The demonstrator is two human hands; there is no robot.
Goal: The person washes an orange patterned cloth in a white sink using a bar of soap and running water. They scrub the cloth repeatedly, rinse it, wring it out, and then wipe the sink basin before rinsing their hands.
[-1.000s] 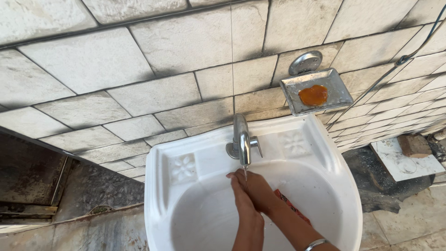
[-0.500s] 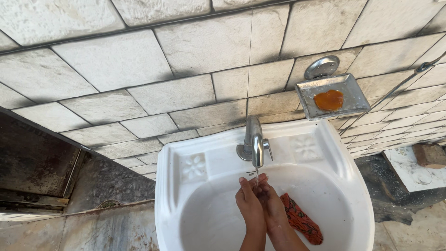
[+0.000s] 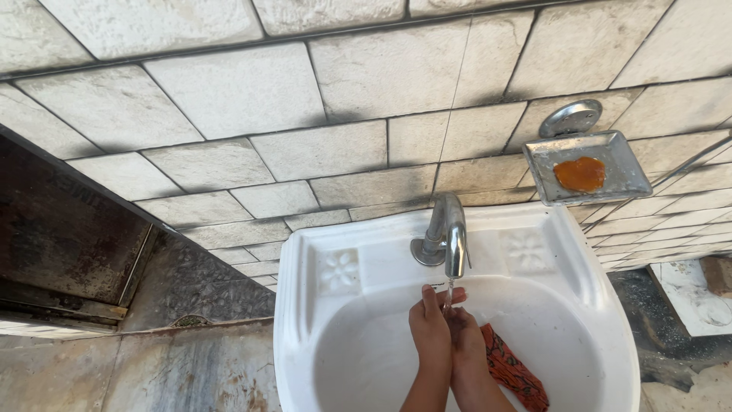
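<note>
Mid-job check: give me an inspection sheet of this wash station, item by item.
Surface: white wall-mounted sink, basin wet.
Job's things: chrome tap running a thin stream onto the hands; orange patterned cloth lying in the basin, right of the hands.
Clutter: orange soap remnant on the metal soap dish.
Hands: left hand and right hand pressed together under the tap, holding nothing.
Cables: thin line running along the wall at far right.
Surroundings: stained stone-look wall tiles; dark rusty opening at left; loose tile piece on the ground at right.
</note>
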